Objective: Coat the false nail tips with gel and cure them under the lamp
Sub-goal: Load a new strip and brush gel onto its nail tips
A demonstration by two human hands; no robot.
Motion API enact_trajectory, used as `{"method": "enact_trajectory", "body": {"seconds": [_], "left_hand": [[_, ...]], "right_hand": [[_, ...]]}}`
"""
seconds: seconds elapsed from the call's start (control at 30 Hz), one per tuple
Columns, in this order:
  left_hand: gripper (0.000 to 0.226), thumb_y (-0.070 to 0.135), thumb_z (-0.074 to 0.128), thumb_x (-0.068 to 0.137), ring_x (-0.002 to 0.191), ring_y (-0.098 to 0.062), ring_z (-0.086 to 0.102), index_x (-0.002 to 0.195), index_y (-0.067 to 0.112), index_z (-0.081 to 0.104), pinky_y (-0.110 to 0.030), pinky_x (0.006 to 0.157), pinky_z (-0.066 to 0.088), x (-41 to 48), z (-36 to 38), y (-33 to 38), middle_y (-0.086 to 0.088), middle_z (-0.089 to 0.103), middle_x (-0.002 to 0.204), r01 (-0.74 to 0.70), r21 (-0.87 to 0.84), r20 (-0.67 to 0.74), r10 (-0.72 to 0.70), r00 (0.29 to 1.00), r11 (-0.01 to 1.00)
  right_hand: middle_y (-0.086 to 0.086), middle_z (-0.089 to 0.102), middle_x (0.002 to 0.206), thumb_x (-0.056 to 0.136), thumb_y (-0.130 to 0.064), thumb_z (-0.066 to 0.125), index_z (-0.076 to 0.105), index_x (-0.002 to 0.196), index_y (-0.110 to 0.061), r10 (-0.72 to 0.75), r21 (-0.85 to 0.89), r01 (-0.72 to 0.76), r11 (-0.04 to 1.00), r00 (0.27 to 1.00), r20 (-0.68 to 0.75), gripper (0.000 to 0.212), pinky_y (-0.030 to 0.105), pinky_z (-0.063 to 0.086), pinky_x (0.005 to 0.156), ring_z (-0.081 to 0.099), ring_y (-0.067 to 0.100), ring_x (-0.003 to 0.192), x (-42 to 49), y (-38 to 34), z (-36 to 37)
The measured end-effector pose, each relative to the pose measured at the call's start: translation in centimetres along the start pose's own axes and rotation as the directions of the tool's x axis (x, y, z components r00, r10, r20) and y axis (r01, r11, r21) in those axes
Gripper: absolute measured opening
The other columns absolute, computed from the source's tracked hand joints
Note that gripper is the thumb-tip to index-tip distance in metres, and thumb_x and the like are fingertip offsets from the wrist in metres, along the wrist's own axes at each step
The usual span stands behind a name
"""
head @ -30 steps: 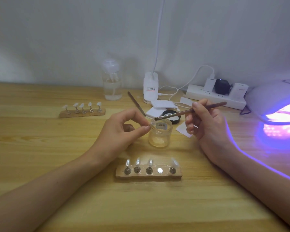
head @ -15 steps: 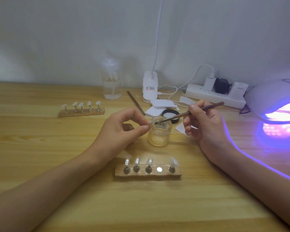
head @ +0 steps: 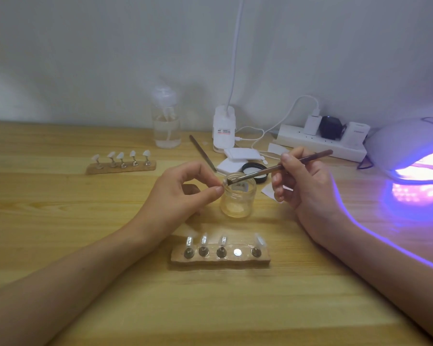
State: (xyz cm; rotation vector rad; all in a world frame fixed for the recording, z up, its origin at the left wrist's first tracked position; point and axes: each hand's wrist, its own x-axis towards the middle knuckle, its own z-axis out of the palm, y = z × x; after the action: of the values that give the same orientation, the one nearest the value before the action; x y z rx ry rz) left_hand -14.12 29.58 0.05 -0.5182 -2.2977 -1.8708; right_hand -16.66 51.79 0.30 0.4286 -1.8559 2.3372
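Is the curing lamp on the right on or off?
On. The lamp glows violet inside its opening and casts purple light onto the table.

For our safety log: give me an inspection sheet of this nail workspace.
Surface: wooden table.
Job's things: open gel jar; brush over its mouth; near stand with four tips, one peg bare; far stand with five; lamp lit.
Clutter: pump bottle, white pads, black lid, spare tool.
Hands: left hand pinches a loose tip by the jar's rim; right hand holds the brush.
Cables: white cables into power strip.
Surroundings: plain white wall.
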Motion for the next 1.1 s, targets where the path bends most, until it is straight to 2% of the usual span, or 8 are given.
{"method": "enact_trajectory", "body": {"seconds": [0.17, 0.33, 0.47, 0.6, 0.77, 0.9, 1.03, 1.1], "left_hand": [[0.015, 0.01, 0.074, 0.085, 0.052, -0.005, 0.051, 0.075, 0.018, 0.066, -0.012, 0.052, 0.043, 0.1, 0.0, -0.1, 0.014, 0.067, 0.077, 0.002, 0.002, -0.003, -0.002, 1.0, 1.0], [0.016, 0.012, 0.075, 0.084, 0.053, -0.006, 0.05, 0.074, 0.02, 0.066, -0.013, 0.052, 0.044, 0.1, 0.0, -0.1, 0.01, 0.069, 0.081, 0.002, 0.007, -0.002, -0.002, 1.0, 1.0], [0.013, 0.013, 0.074, 0.085, 0.053, -0.005, 0.051, 0.076, 0.018, 0.066, -0.013, 0.052, 0.043, 0.1, 0.0, 0.0, 0.015, 0.066, 0.076, -0.013, 0.003, 0.0, 0.013, 1.0, 1.0], [0.01, 0.012, 0.072, 0.087, 0.051, -0.003, 0.051, 0.081, 0.019, 0.067, -0.012, 0.049, 0.042, 0.1, 0.1, -0.1, 0.018, 0.063, 0.063, -0.011, -0.017, -0.049, 0.011, 0.999, 1.0], [0.01, 0.01, 0.068, 0.089, 0.051, -0.006, 0.051, 0.084, 0.018, 0.069, -0.015, 0.048, 0.043, 0.2, -0.1, -0.1, 0.003, 0.073, 0.083, -0.011, -0.038, -0.097, 0.008, 0.995, 0.999], [0.016, 0.015, 0.066, 0.092, 0.056, -0.006, 0.054, 0.083, 0.029, 0.069, -0.016, 0.051, 0.044, 0.2, -0.1, -0.3, 0.005, 0.073, 0.089, -0.014, -0.029, -0.068, 0.012, 0.998, 0.999], [0.016, 0.023, 0.064, 0.094, 0.058, -0.004, 0.053, 0.083, 0.035, 0.066, -0.015, 0.053, 0.044, 0.1, -0.2, -0.5, 0.014, 0.061, 0.066, -0.002, 0.003, -0.047, 0.002, 0.999, 1.0], [0.017, 0.021, 0.064, 0.094, 0.056, -0.005, 0.051, 0.083, 0.034, 0.066, -0.015, 0.052, 0.043, 0.2, -0.2, -0.5, 0.014, 0.06, 0.064, 0.001, -0.005, -0.049, -0.002, 0.999, 1.0]], "right_hand": [[-0.001, 0.059, 0.059, 0.098, -0.021, 0.057, 0.059, 0.066, -0.029, -0.015, 0.033, 0.016, 0.999, 1.0, -0.026, 0.033, 0.019, 0.044, 0.045, 0.054, 0.011, 0.051, 0.0, 0.0, -0.2], [0.002, 0.059, 0.059, 0.09, -0.027, 0.061, 0.058, 0.067, -0.029, -0.008, -0.01, 0.008, 1.0, 1.0, -0.004, 0.024, 0.021, 0.044, 0.045, 0.053, 0.013, 0.05, 0.0, -0.1, 0.1], [0.002, 0.058, 0.058, 0.088, -0.026, 0.062, 0.059, 0.065, -0.029, 0.003, -0.014, -0.003, 1.0, 0.999, -0.046, 0.023, 0.021, 0.043, 0.043, 0.052, 0.013, 0.048, 0.0, -0.1, 0.1], [-0.001, 0.057, 0.056, 0.098, -0.018, 0.057, 0.057, 0.064, -0.028, -0.001, 0.01, 0.002, 1.0, 0.996, -0.093, 0.035, 0.019, 0.041, 0.042, 0.051, 0.011, 0.048, -0.1, -0.1, -0.1], [-0.007, 0.053, 0.055, 0.098, -0.019, 0.056, 0.057, 0.06, -0.031, -0.019, -0.011, 0.017, 1.0, 0.977, -0.213, 0.04, 0.016, 0.036, 0.041, 0.048, 0.006, 0.048, -0.1, -0.2, -0.3], [-0.008, 0.046, 0.051, 0.086, -0.024, 0.059, 0.05, 0.06, -0.028, -0.02, 0.0, 0.021, 1.0, 0.949, -0.315, 0.027, 0.015, 0.029, 0.038, 0.042, 0.005, 0.044, 0.2, -0.4, -0.7], [-0.006, 0.04, 0.048, 0.082, -0.021, 0.056, 0.043, 0.062, -0.025, -0.025, 0.033, 0.041, 0.999, 0.925, -0.379, 0.024, 0.016, 0.024, 0.038, 0.034, 0.007, 0.04, 0.4, -0.4, -1.3], [-0.006, 0.041, 0.048, 0.084, -0.019, 0.055, 0.045, 0.06, -0.025, -0.034, 0.063, 0.062, 0.996, 0.929, -0.369, 0.027, 0.016, 0.024, 0.038, 0.033, 0.008, 0.04, 0.4, -0.4, -1.2]]}}
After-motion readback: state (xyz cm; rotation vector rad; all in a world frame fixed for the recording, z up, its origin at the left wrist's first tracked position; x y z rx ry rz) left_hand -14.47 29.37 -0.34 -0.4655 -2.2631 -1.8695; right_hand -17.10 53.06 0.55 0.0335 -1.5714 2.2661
